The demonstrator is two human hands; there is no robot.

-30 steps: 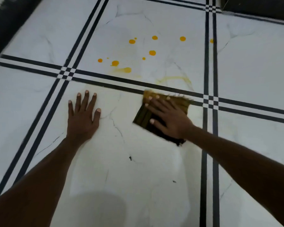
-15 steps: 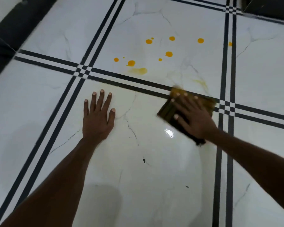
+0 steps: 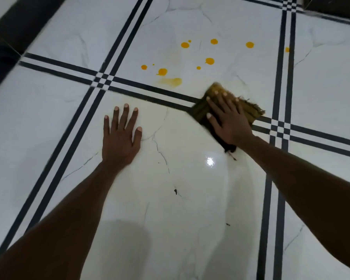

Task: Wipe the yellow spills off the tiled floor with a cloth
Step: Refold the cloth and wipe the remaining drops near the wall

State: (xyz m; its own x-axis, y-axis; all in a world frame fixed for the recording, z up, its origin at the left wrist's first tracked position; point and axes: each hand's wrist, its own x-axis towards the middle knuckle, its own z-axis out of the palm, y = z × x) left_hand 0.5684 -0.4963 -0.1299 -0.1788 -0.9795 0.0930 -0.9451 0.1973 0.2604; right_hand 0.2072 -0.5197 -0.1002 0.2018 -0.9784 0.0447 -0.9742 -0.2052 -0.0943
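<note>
- Two hands down on the tiled floor (image 3: 49, 118), white marble-look tiles crossed by double black stripes.
- Left hand (image 3: 120, 138) laid flat on the near tile, fingers straight and slightly spread, holding nothing.
- Right hand (image 3: 228, 122) pressed palm-down on the cloth (image 3: 249, 111), fingers straight and fanned over it, not curled round it.
- Cloth dark and yellow-stained (frayed along its right edge), lying across the black stripes just left of the stripe crossing, its far corner reaching onto the farther tile.
- Yellow spills (image 3: 209, 61) scattered over that farther tile as round drops, well apart from each other, beyond the cloth.
- Smeared yellow patch (image 3: 171, 81) just beyond the stripes, left of the cloth and apart from it.
- One drop (image 3: 287, 49) on the far side of the vertical stripes, at the right.
- Bright glare spot (image 3: 210, 161) on the near tile below the right wrist.
</note>
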